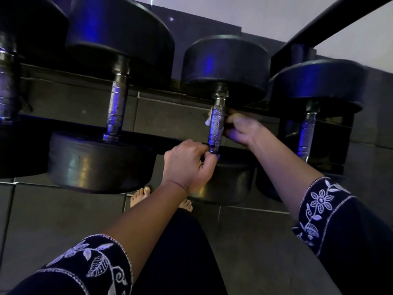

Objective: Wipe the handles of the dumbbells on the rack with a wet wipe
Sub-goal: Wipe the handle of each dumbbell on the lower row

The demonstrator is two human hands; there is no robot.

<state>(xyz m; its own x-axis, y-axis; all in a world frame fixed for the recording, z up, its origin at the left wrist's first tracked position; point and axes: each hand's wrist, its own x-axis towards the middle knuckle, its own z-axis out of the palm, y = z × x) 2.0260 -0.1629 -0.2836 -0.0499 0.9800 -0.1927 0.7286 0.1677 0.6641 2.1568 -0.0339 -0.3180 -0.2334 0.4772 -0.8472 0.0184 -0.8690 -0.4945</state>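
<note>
I count four dumbbells [119, 107] on the rack [68, 125]: two left of the dumbbell [217, 126] bearing the wet wipe [208, 119], one right of it. One wet wipe. Two hands at it, left hand [189, 162] and right hand [240, 129]. Below it, two embroidered sleeves [91, 265] and two bare feet [140, 195].

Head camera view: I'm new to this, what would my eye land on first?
Big black dumbbells with blue glints fill the top of the view. In the middle, the right hand wraps a white wet wipe round one knurled handle, while the left hand pinches its lower end. White flower embroidery on dark sleeves stands out below.
</note>
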